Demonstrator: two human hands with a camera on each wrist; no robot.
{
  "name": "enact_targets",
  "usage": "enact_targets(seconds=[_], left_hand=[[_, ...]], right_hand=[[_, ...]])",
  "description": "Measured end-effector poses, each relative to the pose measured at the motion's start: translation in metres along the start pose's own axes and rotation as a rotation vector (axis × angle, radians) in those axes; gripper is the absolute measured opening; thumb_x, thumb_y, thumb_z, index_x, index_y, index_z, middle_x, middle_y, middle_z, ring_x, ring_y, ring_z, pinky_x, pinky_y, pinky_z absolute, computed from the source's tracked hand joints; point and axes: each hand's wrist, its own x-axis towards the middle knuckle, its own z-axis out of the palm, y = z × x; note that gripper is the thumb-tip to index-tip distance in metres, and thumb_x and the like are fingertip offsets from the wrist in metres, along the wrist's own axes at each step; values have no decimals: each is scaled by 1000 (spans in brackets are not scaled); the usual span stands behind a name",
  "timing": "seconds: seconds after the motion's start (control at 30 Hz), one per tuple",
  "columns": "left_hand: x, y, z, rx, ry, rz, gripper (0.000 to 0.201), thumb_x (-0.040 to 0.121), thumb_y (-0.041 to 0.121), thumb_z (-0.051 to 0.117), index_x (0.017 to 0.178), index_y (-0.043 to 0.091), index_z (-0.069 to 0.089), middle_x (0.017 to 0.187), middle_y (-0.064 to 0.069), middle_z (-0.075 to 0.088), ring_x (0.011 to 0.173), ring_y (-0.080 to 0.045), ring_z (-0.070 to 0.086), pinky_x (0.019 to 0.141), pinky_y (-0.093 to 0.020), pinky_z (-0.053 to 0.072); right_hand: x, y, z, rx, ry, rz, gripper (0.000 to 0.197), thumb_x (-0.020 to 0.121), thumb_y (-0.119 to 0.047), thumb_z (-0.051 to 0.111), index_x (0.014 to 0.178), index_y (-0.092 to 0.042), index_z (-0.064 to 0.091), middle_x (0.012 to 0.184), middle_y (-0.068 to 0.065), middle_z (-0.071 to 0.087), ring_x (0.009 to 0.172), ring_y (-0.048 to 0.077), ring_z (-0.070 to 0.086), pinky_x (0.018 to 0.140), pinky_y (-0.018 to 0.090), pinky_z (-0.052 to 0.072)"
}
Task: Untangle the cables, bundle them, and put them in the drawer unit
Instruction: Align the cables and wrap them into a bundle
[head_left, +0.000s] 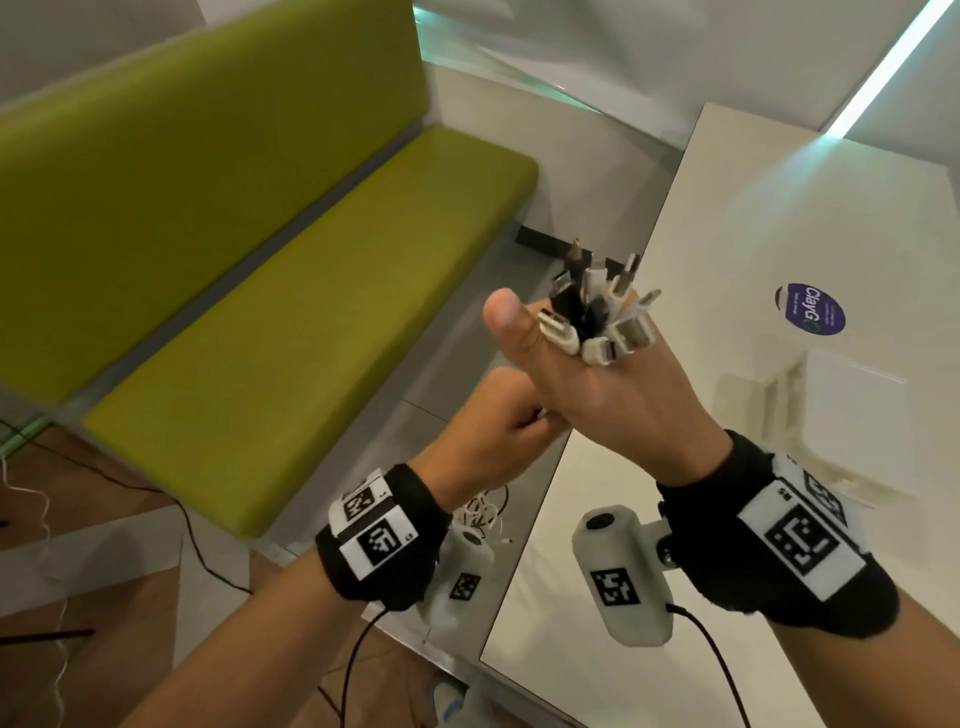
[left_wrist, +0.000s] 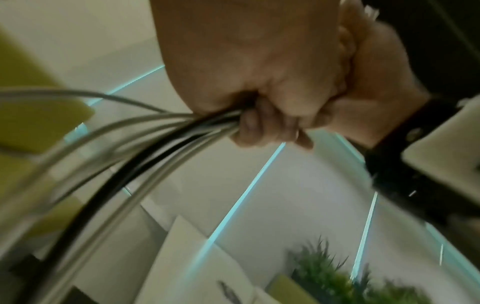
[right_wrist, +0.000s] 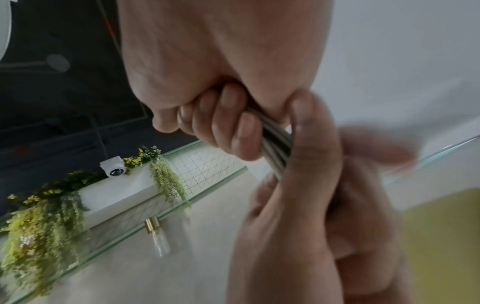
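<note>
A bundle of white and black cables (head_left: 597, 312) sticks up out of my right hand (head_left: 597, 395), its USB plugs fanned out above the fist. In the right wrist view my right fingers (right_wrist: 221, 127) curl round the cable strands (right_wrist: 275, 148). Just below, my left hand (head_left: 493, 431) grips the same cables, its thumb (right_wrist: 311, 144) lying along them. In the left wrist view the cables (left_wrist: 145, 144) run out of the fist down to the left. A loose white tangle (head_left: 483, 512) hangs under my left wrist. The translucent drawer unit (head_left: 852, 415) stands on the table to the right.
The white table (head_left: 727, 234) with a purple round sticker (head_left: 810, 310) lies under and right of my hands. A green padded bench (head_left: 285, 312) fills the left side. Thin wires trail over the wooden floor (head_left: 104, 483) at lower left.
</note>
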Motion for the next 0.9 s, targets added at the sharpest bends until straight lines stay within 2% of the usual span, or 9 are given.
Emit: enact_targets(seconds=[0.03,0.1,0.13,0.2,0.23,0.37,0.43,0.63,0.9], left_hand=[[-1,-7,2,16,-22,-52,6,90,5,51,91,0,52,83,-12,65,86,-33,61,86,-43,52],[-5,-22,3,17,-12,-185,28,92,3,58,106,19,40,84,21,67,81,0,62,93,-29,46],[-8,-36,2,0,-21,-171,17,95,15,60,101,12,45,78,15,69,75,-3,58,90,-40,51],[-15,-72,3,31,39,-136,59,95,43,56,89,-15,47,78,-27,62,73,-20,44,70,-61,49],[-17,-87,4,23,60,-146,66,95,47,55,84,-17,49,74,-29,56,78,-20,39,64,-59,49],[-40,-114,10,45,116,-245,48,90,42,61,50,16,48,49,13,34,49,-10,28,49,-24,26],[-57,-130,11,166,109,-240,51,90,35,65,43,28,46,38,9,27,38,-4,20,43,-19,17],[-74,-169,20,255,139,-246,42,88,27,55,48,36,46,39,7,34,35,-4,20,42,-15,13],[-114,-217,-6,406,32,-518,34,92,19,64,62,18,48,34,8,36,32,-4,35,40,-11,21]], right_hand=[[-3,0,1,-7,-19,14,48,90,-35,56,54,-28,26,47,-6,29,44,7,33,45,13,25],[-7,-3,2,-32,-48,10,48,88,-33,57,53,-29,25,44,-10,25,43,6,34,44,11,25],[-8,-4,1,-42,-44,3,49,89,-32,58,53,-30,24,44,-12,24,42,6,33,44,11,24],[-8,-8,-1,-43,-13,2,52,90,-31,60,54,-32,22,44,-13,22,41,5,32,44,10,23],[-9,-10,-3,-52,2,-9,53,90,-30,60,54,-32,21,44,-12,22,41,5,31,45,10,23],[-10,-29,-14,-77,59,-91,49,93,-26,58,54,-27,29,47,4,32,42,11,38,44,12,27],[-9,-38,-24,-71,100,-102,49,95,-25,57,53,-23,32,54,7,43,42,14,41,45,13,30],[-11,-41,-17,-165,38,-94,56,91,-26,62,55,-33,20,46,-14,21,45,3,30,45,8,25],[-17,-49,-25,-77,-2,-44,51,89,-34,58,52,-30,23,54,-10,35,43,-1,33,44,1,25]])
